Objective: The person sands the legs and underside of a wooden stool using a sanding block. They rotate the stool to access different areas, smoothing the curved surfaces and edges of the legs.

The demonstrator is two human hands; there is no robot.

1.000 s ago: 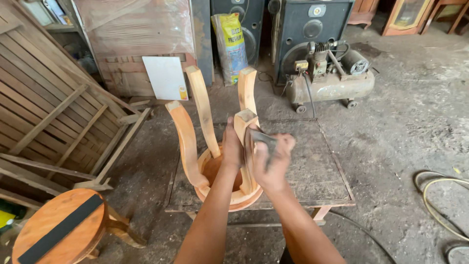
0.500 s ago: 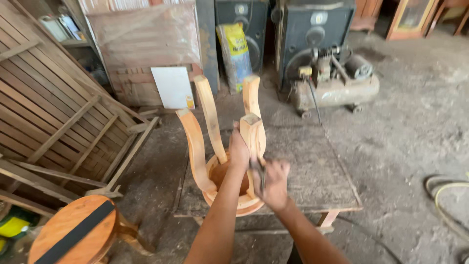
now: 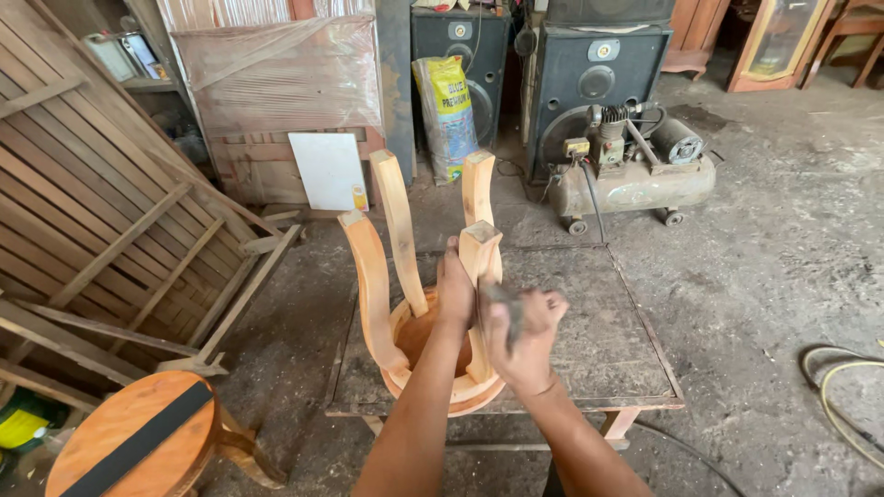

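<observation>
We have the upturned stool (image 3: 419, 304) seat-down at the table's (image 3: 589, 359) front-left corner. Our left hand (image 3: 454, 293) wraps its nearest leg, likely steadying it, while our right hand (image 3: 525, 331) is closed around dark sandpaper (image 3: 505, 304) against that leg.

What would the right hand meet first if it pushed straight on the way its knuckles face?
The right hand, holding a grey abrasive piece, would almost at once meet the near leg of the upturned wooden stool, where the left hand grips it. Depth is uncertain.
</observation>
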